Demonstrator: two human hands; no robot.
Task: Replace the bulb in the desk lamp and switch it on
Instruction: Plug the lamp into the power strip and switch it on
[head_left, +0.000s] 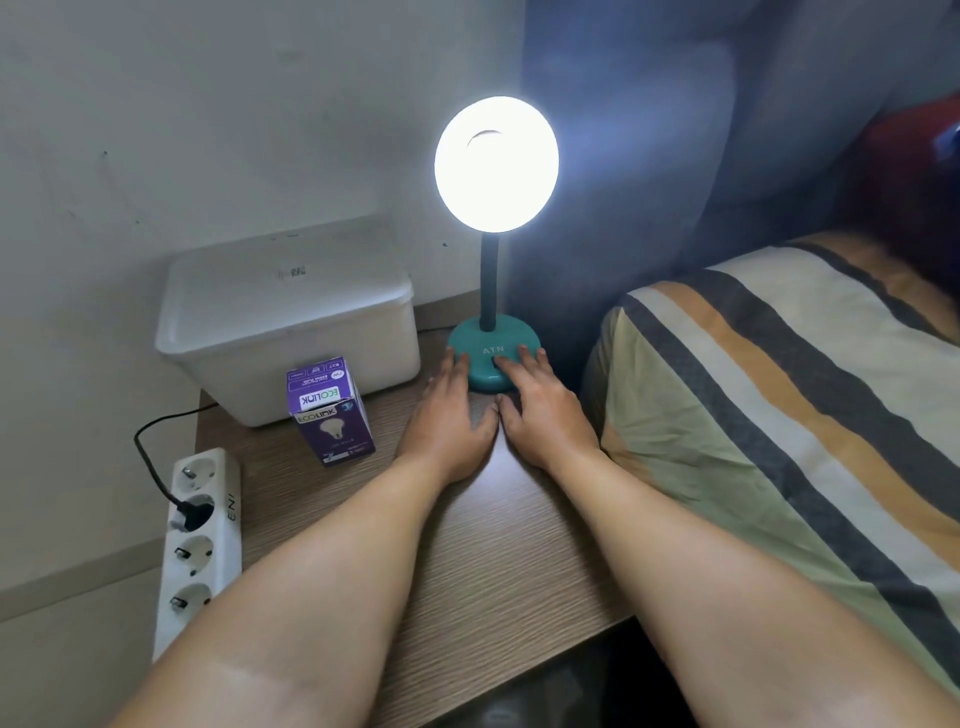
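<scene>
The desk lamp stands at the back of the wooden table, its round head (496, 163) glowing bright white above a dark neck and a teal base (491, 345) marked ATN. My left hand (449, 415) lies flat with its fingertips against the base's left edge. My right hand (540, 405) rests on the base's front right, fingers spread, one fingertip on top of the base. Neither hand holds anything. A purple bulb box (330, 410) stands to the left of my left hand.
A white lidded plastic tub (285, 322) sits behind the bulb box against the wall. A white power strip (200, 540) with a black plug and cable hangs at the table's left edge. A striped pillow (779, 415) borders the table on the right.
</scene>
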